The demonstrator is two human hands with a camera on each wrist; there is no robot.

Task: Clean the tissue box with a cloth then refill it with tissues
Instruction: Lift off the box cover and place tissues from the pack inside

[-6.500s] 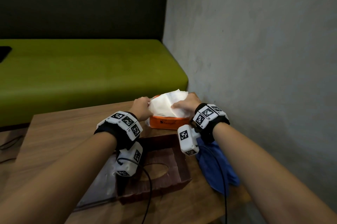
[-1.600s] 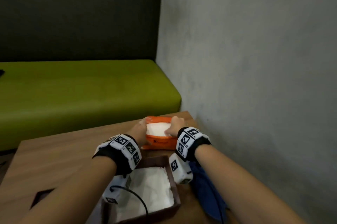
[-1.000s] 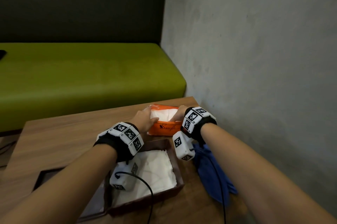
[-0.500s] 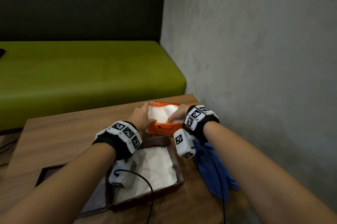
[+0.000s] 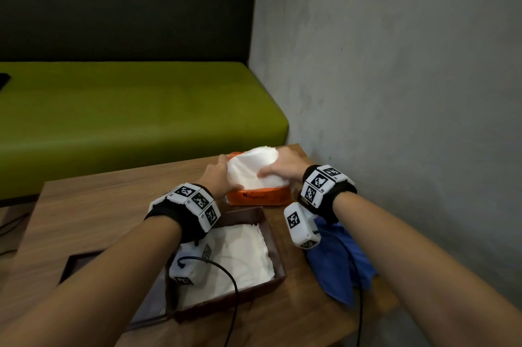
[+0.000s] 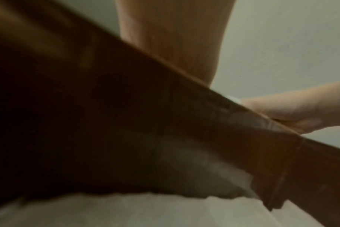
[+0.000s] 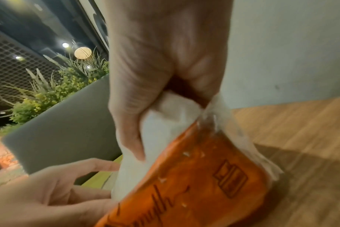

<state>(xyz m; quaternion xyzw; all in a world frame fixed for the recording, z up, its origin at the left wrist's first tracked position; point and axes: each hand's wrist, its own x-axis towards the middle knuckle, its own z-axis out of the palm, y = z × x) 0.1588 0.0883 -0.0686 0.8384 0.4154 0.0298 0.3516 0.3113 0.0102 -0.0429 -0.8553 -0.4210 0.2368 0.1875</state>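
Both hands met at the orange tissue pack (image 5: 258, 197) just behind the brown tissue box (image 5: 272, 236) on the surface (image 5: 93, 205) — right grip (image 5: 278, 170) clutching a white tissue wad (image 5: 251, 171), left grip (image 5: 219, 177) curled against it; blue cloth (image 5: 336, 264) right of the box

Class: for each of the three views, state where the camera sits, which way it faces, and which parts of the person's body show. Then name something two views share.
Head: worn on the head, facing forward and down at the table; both forearms, left hand, right hand.
Left wrist: low inside the brown tissue box, blurred; a palm and the other hand.
Right wrist: along the right hand gripping white tissues from the orange pack; left fingers below.
Shared: head and right wrist both show the orange pack.
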